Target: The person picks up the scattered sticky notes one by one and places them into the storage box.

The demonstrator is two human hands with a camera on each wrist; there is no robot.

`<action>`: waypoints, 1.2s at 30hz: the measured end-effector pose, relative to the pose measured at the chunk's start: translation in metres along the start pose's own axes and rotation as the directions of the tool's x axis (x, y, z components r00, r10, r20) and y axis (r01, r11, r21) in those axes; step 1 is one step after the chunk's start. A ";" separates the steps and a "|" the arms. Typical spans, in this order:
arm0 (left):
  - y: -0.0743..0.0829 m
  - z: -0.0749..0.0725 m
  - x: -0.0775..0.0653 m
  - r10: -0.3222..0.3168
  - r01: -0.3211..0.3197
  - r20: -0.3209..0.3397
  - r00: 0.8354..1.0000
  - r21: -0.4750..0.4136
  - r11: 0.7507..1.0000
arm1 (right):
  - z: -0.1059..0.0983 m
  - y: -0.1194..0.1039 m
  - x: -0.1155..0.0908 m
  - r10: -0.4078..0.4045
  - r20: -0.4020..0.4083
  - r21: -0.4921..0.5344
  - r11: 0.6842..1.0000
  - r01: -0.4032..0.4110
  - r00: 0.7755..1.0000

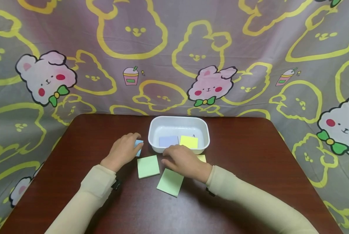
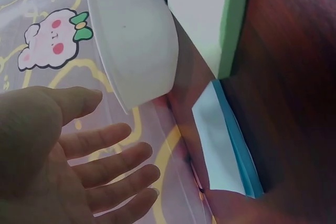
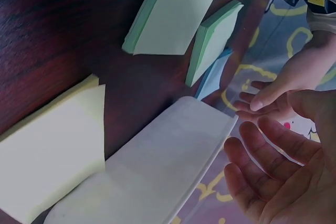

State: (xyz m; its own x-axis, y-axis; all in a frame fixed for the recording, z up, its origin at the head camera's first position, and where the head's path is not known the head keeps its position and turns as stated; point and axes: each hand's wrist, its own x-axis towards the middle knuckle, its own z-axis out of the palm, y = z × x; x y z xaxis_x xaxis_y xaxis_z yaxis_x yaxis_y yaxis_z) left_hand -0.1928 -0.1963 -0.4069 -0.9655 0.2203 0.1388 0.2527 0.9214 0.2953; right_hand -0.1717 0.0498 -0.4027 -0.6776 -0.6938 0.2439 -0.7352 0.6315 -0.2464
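My left hand [image 1: 122, 150] hovers just above a blue sticky note pad [image 1: 139, 149] left of the white plastic tub [image 1: 179, 121]. In the left wrist view its fingers are loosely spread, holding nothing, apart from the blue pad [image 2: 226, 145]. My right hand [image 1: 187, 163] is over the tub's front edge, its fingers [image 3: 278, 145] relaxed with nothing in them. Inside the tub lie a purple pad [image 1: 168, 141] and a bright yellow pad [image 1: 189, 142]. Two light green pads, one at left [image 1: 148, 167] and one nearer [image 1: 170, 183], lie on the table. A pale yellow pad [image 1: 202, 158] is partly hidden behind my right hand.
The dark reddish-brown wooden table [image 1: 238, 139] has rounded far corners. A cartoon-printed curtain [image 1: 162, 65] hangs right behind it and along both sides. The tub stands near the table's far edge.
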 end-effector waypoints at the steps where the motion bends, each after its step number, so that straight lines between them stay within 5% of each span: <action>1: -0.001 0.000 0.000 -0.004 0.004 0.002 1.000 0.001 1.000 | 0.001 -0.001 0.000 -0.002 0.001 0.003 1.000 0.002 1.000; 24: -0.025 0.010 0.000 -0.042 0.039 0.069 0.997 0.040 0.998 | 0.020 -0.010 0.009 -0.050 0.043 -0.030 0.998 0.051 0.998; 36: -0.034 0.016 0.008 -0.065 0.059 0.204 0.977 0.038 0.998 | 0.024 -0.013 0.011 -0.068 0.045 -0.043 0.997 0.070 0.997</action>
State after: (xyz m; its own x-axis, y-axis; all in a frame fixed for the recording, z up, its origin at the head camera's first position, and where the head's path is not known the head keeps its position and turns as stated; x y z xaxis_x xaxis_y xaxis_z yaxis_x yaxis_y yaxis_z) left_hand -0.2097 -0.2204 -0.4314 -0.9724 0.2203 -0.0770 0.1928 0.9444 0.2663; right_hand -0.1695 0.0259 -0.4192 -0.6243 -0.7501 0.2180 -0.7811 0.5954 -0.1883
